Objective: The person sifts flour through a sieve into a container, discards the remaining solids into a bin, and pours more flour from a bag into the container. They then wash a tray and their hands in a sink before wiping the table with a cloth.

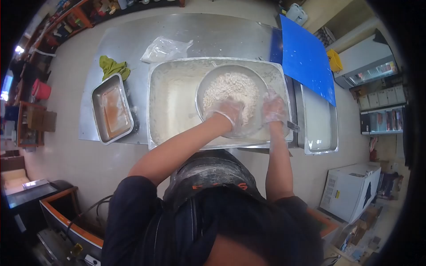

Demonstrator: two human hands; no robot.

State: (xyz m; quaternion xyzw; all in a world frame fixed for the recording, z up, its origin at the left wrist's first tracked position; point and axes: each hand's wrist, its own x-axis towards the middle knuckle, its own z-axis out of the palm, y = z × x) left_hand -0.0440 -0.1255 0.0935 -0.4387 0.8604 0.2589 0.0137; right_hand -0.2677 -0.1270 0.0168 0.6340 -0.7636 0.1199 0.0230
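A round metal bowl holds pale, crumbly, flour-coated pieces. It stands in a large rectangular metal tray whose bottom is spread with flour. My left hand, in a clear plastic glove, reaches into the bowl with its fingers curled among the floured pieces; the fingertips are partly buried. On the bowl's right side, my right hand, gloved the same way, grips the rim.
Left of the tray sits a smaller metal pan with brownish residue, near a green cloth. A plastic bag of white powder lies behind the tray. To the right are a blue board and another metal tray.
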